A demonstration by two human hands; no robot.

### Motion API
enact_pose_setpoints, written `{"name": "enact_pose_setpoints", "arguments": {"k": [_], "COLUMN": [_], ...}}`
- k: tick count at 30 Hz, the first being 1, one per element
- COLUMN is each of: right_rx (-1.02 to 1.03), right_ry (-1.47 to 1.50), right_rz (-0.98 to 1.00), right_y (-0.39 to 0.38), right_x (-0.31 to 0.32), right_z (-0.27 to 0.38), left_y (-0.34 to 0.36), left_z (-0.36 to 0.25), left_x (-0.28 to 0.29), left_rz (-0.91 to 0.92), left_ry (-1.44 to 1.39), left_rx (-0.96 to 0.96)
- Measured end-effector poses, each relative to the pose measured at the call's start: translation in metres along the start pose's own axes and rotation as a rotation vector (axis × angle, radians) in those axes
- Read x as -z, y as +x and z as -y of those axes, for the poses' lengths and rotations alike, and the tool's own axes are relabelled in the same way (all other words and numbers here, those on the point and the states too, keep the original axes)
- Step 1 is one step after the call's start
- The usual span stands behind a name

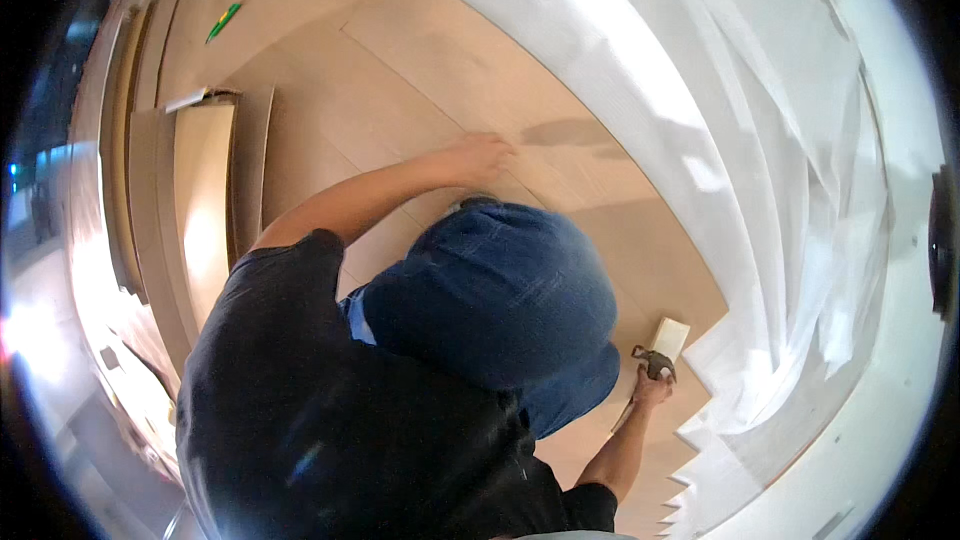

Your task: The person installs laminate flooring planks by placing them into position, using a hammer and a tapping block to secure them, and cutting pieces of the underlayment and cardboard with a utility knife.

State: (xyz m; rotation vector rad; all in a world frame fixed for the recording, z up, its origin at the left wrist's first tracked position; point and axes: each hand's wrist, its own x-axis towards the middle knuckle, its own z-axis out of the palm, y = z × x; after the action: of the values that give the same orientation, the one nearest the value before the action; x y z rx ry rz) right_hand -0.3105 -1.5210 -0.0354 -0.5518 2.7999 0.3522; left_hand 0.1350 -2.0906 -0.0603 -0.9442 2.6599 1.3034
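My left hand point(482, 152) reaches across the light wooden floor planks point(390, 70), its fingers apart and slightly bent near the surface; whether they touch it I cannot tell. My right hand point(652, 386), at the lower right, grips a dark claw hammer point(652, 360). The hammer head lies over a pale rectangular block point(672, 338) near the stepped right edge of the planks. My dark shirt and blue jeans fill the lower middle and hide part of the planks beneath me.
Stacked planks and opened cardboard packaging point(205, 180) line the left side. A green knife-like tool point(223, 22) lies at the upper left. Wrinkled white sheeting point(760, 240) runs along the right beside the planks, bordered by a white surface point(900, 390) at the far right.
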Motion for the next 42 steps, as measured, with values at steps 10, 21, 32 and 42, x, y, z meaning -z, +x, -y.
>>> {"name": "enact_pose_setpoints", "arguments": {"k": [10, 21, 32, 42], "right_rx": [0.889, 1.022, 0.921, 0.951], "right_ry": [-0.064, -0.04, -0.075, -0.187], "right_rz": [-0.061, -0.053, 0.122, -0.013], "right_y": [-0.003, 0.048, 0.131, 0.167], "right_x": [0.167, 0.207, 0.257, 0.282], "right_z": [0.411, 0.595, 0.614, 0.751], "left_y": [0.116, 0.196, 0.209, 0.211], "left_z": [-0.06, 0.127, 0.153, 0.159], "left_x": [-0.013, 0.18, 0.202, 0.197], "left_rz": [-0.122, -0.715, -0.412, -0.447], "left_ry": [-0.643, 0.001, -0.007, 0.057], "left_rx": [0.074, 0.339, 0.466, 0.483]}}
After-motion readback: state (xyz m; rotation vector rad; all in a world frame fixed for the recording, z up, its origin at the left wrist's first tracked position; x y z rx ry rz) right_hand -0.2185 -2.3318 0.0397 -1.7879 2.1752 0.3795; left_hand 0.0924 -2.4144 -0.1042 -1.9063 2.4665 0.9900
